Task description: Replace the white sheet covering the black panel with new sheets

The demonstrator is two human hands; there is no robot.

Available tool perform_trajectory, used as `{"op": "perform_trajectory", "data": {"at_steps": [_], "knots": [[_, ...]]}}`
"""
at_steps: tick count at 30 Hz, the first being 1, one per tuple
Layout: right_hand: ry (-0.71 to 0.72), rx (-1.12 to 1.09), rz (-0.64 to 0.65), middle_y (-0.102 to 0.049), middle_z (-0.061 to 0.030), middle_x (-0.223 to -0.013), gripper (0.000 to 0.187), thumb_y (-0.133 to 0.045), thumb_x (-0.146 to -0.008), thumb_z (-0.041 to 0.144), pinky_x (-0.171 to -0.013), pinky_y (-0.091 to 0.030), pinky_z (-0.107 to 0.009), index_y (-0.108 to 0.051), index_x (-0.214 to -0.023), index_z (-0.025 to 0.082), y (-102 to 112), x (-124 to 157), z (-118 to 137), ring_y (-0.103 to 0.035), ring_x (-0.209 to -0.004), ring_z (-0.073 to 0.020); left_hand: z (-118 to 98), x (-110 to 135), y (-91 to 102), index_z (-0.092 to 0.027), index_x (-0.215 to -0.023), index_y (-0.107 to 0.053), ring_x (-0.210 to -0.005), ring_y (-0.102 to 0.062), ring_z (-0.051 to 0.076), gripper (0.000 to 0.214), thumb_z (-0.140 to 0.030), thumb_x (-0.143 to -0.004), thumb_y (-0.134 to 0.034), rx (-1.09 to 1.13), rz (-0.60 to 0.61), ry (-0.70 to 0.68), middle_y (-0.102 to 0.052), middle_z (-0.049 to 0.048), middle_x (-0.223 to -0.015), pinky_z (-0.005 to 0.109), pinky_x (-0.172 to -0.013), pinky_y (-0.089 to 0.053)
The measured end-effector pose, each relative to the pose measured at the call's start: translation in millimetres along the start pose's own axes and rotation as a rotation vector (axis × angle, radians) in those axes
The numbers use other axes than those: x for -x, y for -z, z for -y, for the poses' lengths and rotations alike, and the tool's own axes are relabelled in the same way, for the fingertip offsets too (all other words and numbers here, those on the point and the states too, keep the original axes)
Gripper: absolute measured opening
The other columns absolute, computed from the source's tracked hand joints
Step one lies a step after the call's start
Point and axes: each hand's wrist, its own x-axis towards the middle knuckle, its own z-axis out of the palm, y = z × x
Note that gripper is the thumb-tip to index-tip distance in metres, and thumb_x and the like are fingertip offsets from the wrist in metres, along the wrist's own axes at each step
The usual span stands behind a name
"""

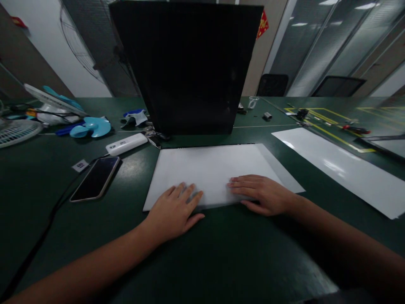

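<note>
A white sheet of paper (209, 169) lies flat on the dark green table (221, 261) right in front of me. My left hand (174, 213) rests palm down on the sheet's near edge, fingers stretched out and slightly apart. My right hand (261, 194) lies flat on the near right part of the same sheet, fingers straight and pointing left. Neither hand holds anything. A second layer of paper shows under the sheet's right side.
A big black panel (190, 67) stands upright just behind the paper. To the left lie a phone (95, 178) with a cable, a white power bank (126, 144), blue fan blades (91, 126) and a fan grille (15, 131). Another white sheet (344, 169) lies right.
</note>
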Motion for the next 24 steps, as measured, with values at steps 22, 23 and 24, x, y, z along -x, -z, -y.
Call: {"op": "perform_trajectory", "data": {"at_steps": [22, 23, 24], "knots": [[-0.795, 0.047, 0.301, -0.015, -0.0041, -0.176, 0.130, -0.083, -0.056, 0.080, -0.123, -0.025, -0.074, -0.026, -0.167, 0.043, 49, 72, -41, -0.020, -0.156, -0.0484, 57, -8, -13.3, -0.013, -0.160, -0.040, -0.153, -0.027, 0.056, 0.096, -0.081, -0.093, -0.037, 0.089, 0.057, 0.612, -0.027, 0.0256, -0.171, 0.068, -0.120, -0.032], [-0.800, 0.021, 0.337, -0.005, -0.0018, -0.176, 0.136, -0.085, -0.053, 0.078, -0.124, -0.021, -0.074, -0.019, -0.168, 0.045, 48, 71, -38, -0.011, -0.158, -0.0478, 59, -8, -15.7, -0.011, -0.162, -0.036, -0.153, -0.027, 0.055, 0.098, -0.081, -0.093, -0.035, 0.107, 0.073, 0.623, -0.025, 0.0266, -0.171, 0.067, -0.121, -0.032], [-0.809, -0.011, 0.374, 0.002, 0.0003, -0.176, 0.139, -0.086, -0.052, 0.077, -0.124, -0.018, -0.074, -0.014, -0.168, 0.046, 47, 70, -35, -0.005, -0.158, -0.0471, 60, -8, -17.7, -0.009, -0.163, -0.034, -0.153, -0.029, 0.054, 0.099, -0.081, -0.094, -0.034, 0.124, 0.085, 0.625, -0.025, 0.0279, -0.171, 0.064, -0.122, -0.032]]}}
